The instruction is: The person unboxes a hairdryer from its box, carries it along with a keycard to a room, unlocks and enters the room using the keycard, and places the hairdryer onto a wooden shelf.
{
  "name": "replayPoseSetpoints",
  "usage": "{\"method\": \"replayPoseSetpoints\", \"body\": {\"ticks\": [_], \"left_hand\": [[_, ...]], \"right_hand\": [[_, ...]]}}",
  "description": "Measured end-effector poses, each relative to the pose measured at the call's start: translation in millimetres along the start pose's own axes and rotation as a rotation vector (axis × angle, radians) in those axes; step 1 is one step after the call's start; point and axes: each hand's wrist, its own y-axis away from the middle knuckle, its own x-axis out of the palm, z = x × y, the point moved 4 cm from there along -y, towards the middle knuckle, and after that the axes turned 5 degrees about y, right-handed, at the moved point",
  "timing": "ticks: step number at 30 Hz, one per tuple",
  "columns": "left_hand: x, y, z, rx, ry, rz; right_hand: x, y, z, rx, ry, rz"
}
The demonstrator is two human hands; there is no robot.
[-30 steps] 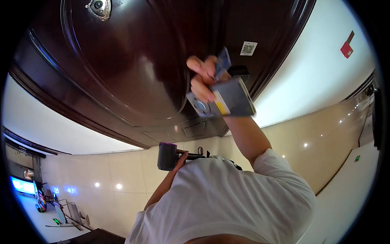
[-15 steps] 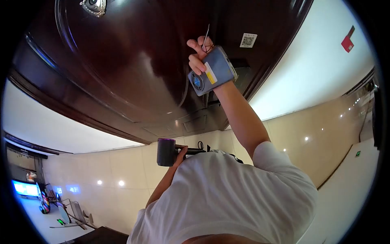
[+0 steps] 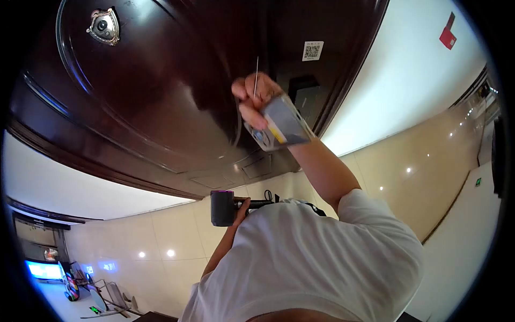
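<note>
Pinching a thin card (image 3: 257,68), seen edge-on, the right hand (image 3: 259,100) is also holding a smartphone (image 3: 285,121) in a clear case, its fingers curling inward, slightly blurred. Phone and card are hovering before the dark door (image 3: 177,70), near the black door lock (image 3: 304,86) and below the QR-code sticker (image 3: 313,51); I cannot tell whether either is touching. Beside the white T-shirt (image 3: 311,257), the left hand (image 3: 243,211) is gripping a grey hair dryer (image 3: 222,209) by its handle, its remaining fingers hiding from view.
</note>
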Motion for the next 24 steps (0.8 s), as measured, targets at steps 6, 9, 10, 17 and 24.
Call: {"method": "replayPoseSetpoints", "body": {"ticks": [6,9,10,17,24], "left_hand": [[-4.5,5.0,0.5,-0.064,0.011,0.037],[-4.8,6.3,6.2,-0.121,0.044,0.046],[-5.0,5.9,9.9,-0.159,0.075,0.043],[21.2,22.4,-75.5,0.374,-0.302,0.131],[42.0,29.3,-109.8,0.419,-0.318,0.153]], "right_hand": [[10.5,120.2,-5.3,0.599,0.600,-0.529],[-9.3,186.3,-11.3,0.748,0.787,-0.724],[-8.7,197.7,-12.2,0.764,0.784,-0.807],[-15.3,231.2,28.1,0.650,1.311,-0.832],[-29.3,220.1,105.2,0.556,1.845,-0.803]]}}
